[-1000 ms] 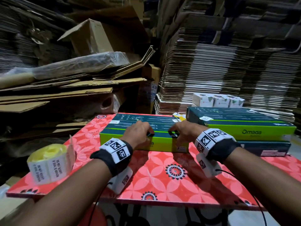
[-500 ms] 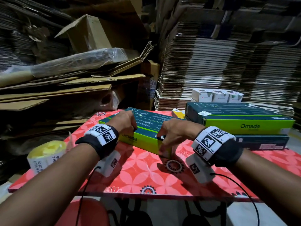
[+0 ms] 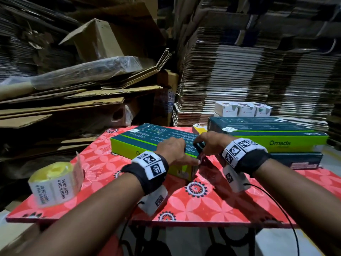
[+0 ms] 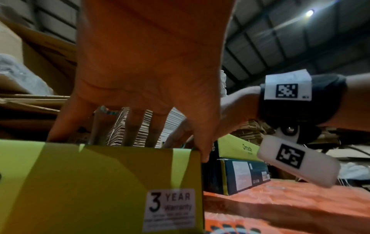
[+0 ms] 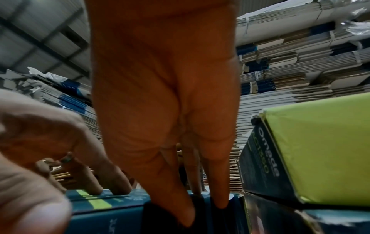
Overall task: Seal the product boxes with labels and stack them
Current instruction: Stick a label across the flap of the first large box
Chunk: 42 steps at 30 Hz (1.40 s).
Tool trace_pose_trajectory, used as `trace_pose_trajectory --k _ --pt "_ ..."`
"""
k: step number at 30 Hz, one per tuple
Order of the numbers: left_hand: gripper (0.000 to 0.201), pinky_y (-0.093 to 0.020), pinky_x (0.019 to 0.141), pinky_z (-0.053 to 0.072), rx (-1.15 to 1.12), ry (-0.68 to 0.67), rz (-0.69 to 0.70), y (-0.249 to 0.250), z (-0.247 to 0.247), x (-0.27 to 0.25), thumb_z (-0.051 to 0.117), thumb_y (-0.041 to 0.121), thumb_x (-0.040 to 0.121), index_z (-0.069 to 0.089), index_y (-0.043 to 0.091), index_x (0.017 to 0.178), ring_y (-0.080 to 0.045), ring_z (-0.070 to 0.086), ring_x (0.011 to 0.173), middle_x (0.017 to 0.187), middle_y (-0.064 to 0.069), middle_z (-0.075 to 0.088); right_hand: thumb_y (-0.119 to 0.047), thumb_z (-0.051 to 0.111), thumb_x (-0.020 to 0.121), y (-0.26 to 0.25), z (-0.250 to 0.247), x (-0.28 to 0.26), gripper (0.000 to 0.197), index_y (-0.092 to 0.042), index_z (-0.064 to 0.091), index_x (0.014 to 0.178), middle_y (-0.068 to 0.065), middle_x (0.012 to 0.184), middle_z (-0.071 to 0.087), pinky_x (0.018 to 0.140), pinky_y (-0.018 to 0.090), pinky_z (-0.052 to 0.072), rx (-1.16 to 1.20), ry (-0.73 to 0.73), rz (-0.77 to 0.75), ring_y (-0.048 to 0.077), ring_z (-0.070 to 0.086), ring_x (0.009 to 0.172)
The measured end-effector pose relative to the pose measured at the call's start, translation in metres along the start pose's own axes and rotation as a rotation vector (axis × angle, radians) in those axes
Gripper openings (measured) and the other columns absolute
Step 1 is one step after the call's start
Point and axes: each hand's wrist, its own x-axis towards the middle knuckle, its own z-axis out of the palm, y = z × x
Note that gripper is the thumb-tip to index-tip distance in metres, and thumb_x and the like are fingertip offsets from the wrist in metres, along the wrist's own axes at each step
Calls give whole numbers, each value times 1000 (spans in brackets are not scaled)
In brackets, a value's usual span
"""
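- Two hands on one product box (image 3: pixel 147 143), which lies skewed across the middle of the red table (image 3: pixel 212 206), one corner pointing at the near edge.
- Left hand (image 3: pixel 172 151): fingers spread and bent down onto the box top, thumb run along its yellow-green side near the corner.
- Right hand (image 3: pixel 210 143): fingertips curled over the box end, thumb low on the dark end face; it grips that end.
- Finished stack (image 3: pixel 267 141) sits at the right rear corner, just beside the right hand; label roll (image 3: pixel 53 183) at the left near corner, well apart.
- Risk: the swinging end could knock the stack askew, since they nearly touch; the near corner could also slide off the table edge.
- Versus 0.5 s ago: box turned further, left hand shifted toward the near corner.
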Motion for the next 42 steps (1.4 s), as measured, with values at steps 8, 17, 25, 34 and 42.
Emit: trace_pose_trajectory --k 8,17,25,34,42 --pt "66 -31 77 49 20 -73 -34 -4 -17 -4 84 60 66 67 22 117 -24 59 98 109 -3 59 -11 71 87 1 -2 -4 45 -26 67 129 2 124 67 91 37 58 -35 12 -38 24 66 107" --pt "68 -25 90 54 121 -276 22 -67 -58 -22 95 21 59 71 25 122 -13 66 104 116 9 71 -19 91 68 -9 -5 -15 73 -30 62 134 -4 118 62 92 29 54 136 74 -145 20 63 110" --pt "70 -19 81 44 73 -210 96 -80 -50 -30 90 37 69 62 35 133 -14 59 107 126 9 62 -20 93 66 -15 4 -15 83 -30 58 140 -3 132 62 100 25 47 38 10 -172 20 58 120" --pt "72 -21 80 45 6 -205 99 -76 -47 -29 92 25 68 63 37 133 -14 58 107 123 8 61 -26 94 65 -17 13 -18 74 -23 65 133 -3 131 68 94 20 48 50 128 -220 18 63 118" --pt "71 -30 91 53 -27 -204 107 -82 -49 -35 91 29 70 61 40 134 -16 60 112 130 7 61 -35 92 68 -12 20 -28 57 -22 73 120 -3 116 74 88 28 51 103 211 -297 18 67 107"
